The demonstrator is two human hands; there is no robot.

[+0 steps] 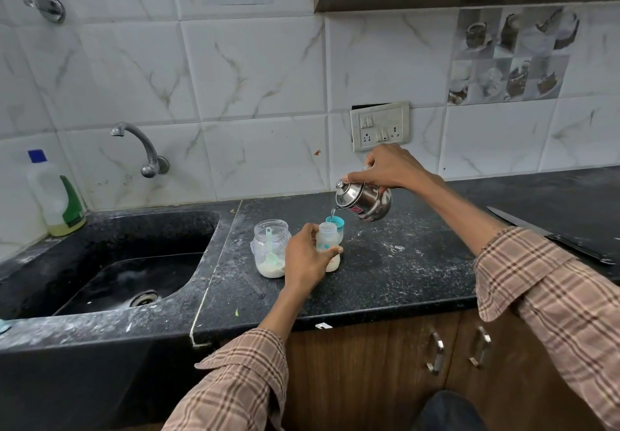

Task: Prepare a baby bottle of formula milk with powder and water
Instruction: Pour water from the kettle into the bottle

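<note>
The baby bottle (328,246) stood upright and uncapped on the black speckled counter (385,273), a little right of the sink, with pale powder or milk showing at its base. The left hand (303,258) was wrapped around the bottle's lower body, fingers curled on its near side and thumb across its front, steadying it on the counter. Above and to the right, the right hand (391,167) gripped the top of a small steel kettle (364,199), fingers curled closed over it, and held it tipped toward the left so that its spout pointed down at the bottle. A thin stream of water (332,213) ran from the spout toward the bottle's open mouth. Just behind the bottle, touching or nearly touching it, stood a teal cap ring (337,224), partly hidden by the bottle's neck. Just beside the left hand, on its left, was a clear plastic jar (271,247), open, with a layer of white powder at the bottom and a pale green scoop (270,246) standing in it. The dark sink basin (117,263) lay left of the jar, with a curved metal tap (141,148) on the tiled wall above it and a plastic bottle with a blue cap (55,195) on the sink's far left corner. A white switch plate (380,126) sat on the wall behind the kettle. Well apart on the right of the counter lay a knife (550,234). Both forearms wore checked sleeves (550,289).
</note>
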